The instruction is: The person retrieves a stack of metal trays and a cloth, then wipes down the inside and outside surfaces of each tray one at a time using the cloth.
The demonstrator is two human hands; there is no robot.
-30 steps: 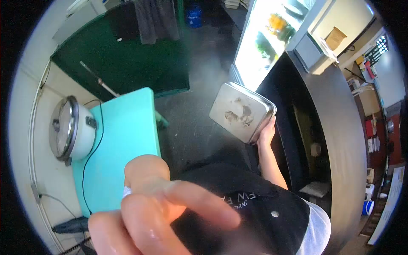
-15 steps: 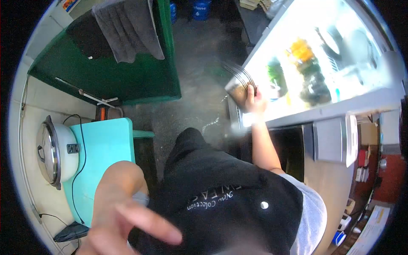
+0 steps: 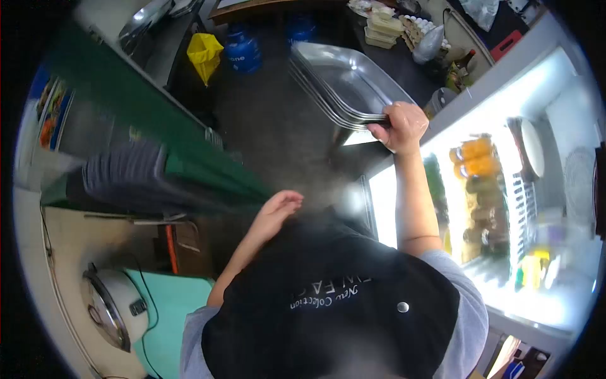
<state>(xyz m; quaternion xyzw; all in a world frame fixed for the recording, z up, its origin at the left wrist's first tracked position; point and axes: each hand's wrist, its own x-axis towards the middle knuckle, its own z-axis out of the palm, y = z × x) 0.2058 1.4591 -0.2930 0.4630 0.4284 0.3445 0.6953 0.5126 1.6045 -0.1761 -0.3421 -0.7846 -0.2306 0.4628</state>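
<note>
A stack of shiny metal trays hangs out in front of me, gripped at its near right corner by my right hand. The thumb is below the rims and the fingers fold over them. The trays' open sides tilt upward, and the top one looks bare inside. My left hand holds nothing, its fingers loosely bent and partly apart, in front of my black apron. It is close to the lower edge of the green door.
On the right stands an open, lit fridge with orange-filled containers and plates inside. Blue gas cylinders and a yellow bag lie ahead. A rice cooker stands on a turquoise table at left.
The tray stack has moved up and away from the fridge in my right hand. My left hand has dropped from near the camera to my front. My view has shifted, and the green door appears edge-on.
</note>
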